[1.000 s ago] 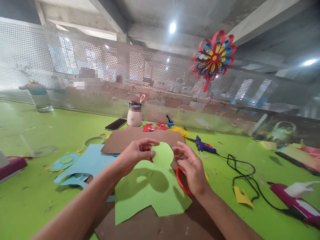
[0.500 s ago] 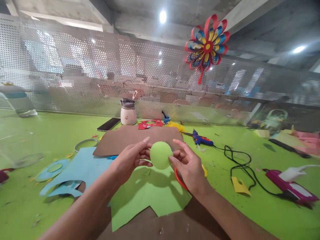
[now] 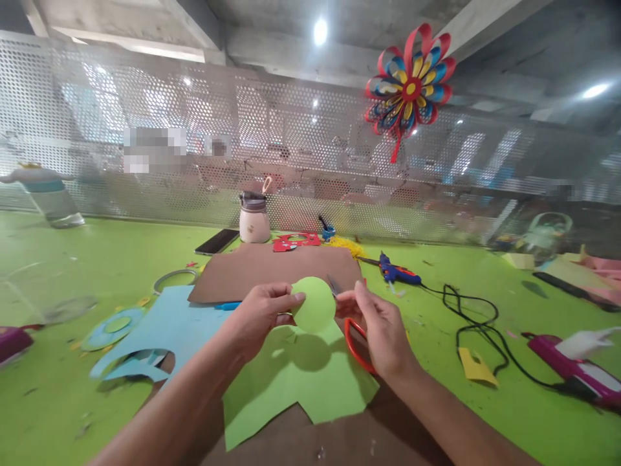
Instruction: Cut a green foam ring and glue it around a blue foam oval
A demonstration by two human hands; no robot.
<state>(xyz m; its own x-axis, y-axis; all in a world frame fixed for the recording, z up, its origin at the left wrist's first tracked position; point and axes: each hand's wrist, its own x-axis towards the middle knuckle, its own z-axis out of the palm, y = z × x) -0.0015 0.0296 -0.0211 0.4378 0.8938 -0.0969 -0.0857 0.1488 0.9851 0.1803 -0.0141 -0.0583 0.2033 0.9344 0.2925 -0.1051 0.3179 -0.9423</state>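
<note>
My left hand (image 3: 266, 317) is closed, pinching the left edge of a round light-green paper disc (image 3: 316, 304) between thumb and fingers. My right hand (image 3: 381, 330) is curled around a pair of scissors with a red handle (image 3: 359, 353). The blade tips point up just beside the disc's right edge, while the middle of the scissors is hidden by my fingers. Below both hands lies a cut sheet of light-green paper (image 3: 305, 388) with a notch in its near edge, resting on brown board. The disc casts a shadow on this sheet.
Blue paper (image 3: 165, 323) and a blue ring (image 3: 136, 323) lie left. Behind are brown card (image 3: 276, 272), a phone (image 3: 217, 241), a bottle (image 3: 255, 220) and red paper (image 3: 295, 241). A glue gun (image 3: 398, 272) trails its cord to a purple power strip (image 3: 577, 372) at right.
The right fingers have let go of the disc's right edge, and the scissors' blades now show beside it. The left thumb has come down onto the disc's face. The view has shifted slightly.
</note>
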